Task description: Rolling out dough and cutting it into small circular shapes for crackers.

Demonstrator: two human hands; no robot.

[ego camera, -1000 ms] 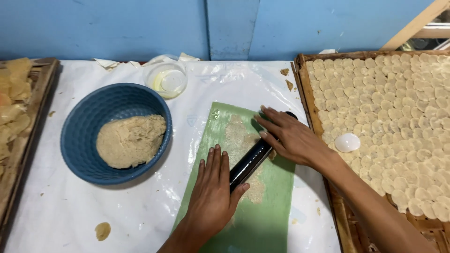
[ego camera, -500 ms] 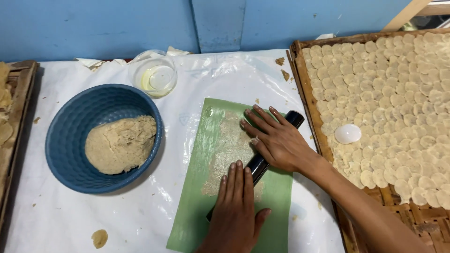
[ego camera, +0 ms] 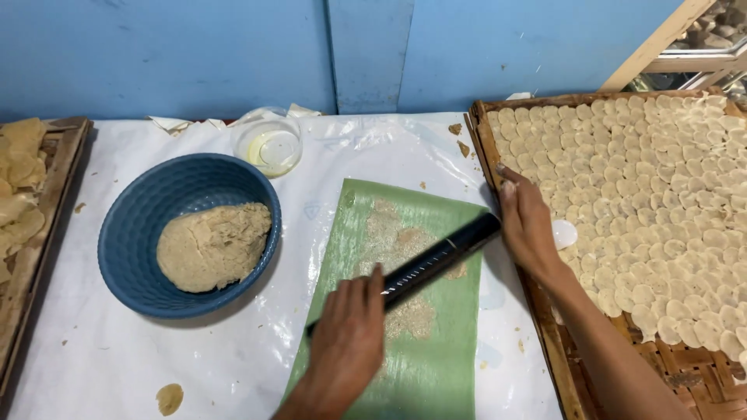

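A black rolling pin [ego camera: 436,263] lies slantwise across a green sheet [ego camera: 424,342] smeared with thin brown dough. My left hand [ego camera: 348,338] rests flat, palm down, on the pin's near end. At the pin's far end my right hand [ego camera: 526,223] lies flat with fingers together, over the edge of a woven tray [ego camera: 545,327]. A small white disc [ego camera: 564,233] sits just beside that hand. Neither hand closes around anything.
A blue bowl [ego camera: 148,233] holding a lump of brown dough [ego camera: 212,246] stands at the left. A small clear dish of oil [ego camera: 269,147] sits behind it. The tray at the right carries several round wafers [ego camera: 669,194]. Another tray [ego camera: 31,233] lines the left edge. White plastic covers the table.
The rolling pin has rolled away from me and turned more across the sheet. My right hand slid out to its far end by the tray; my left hand shifted to the near end.
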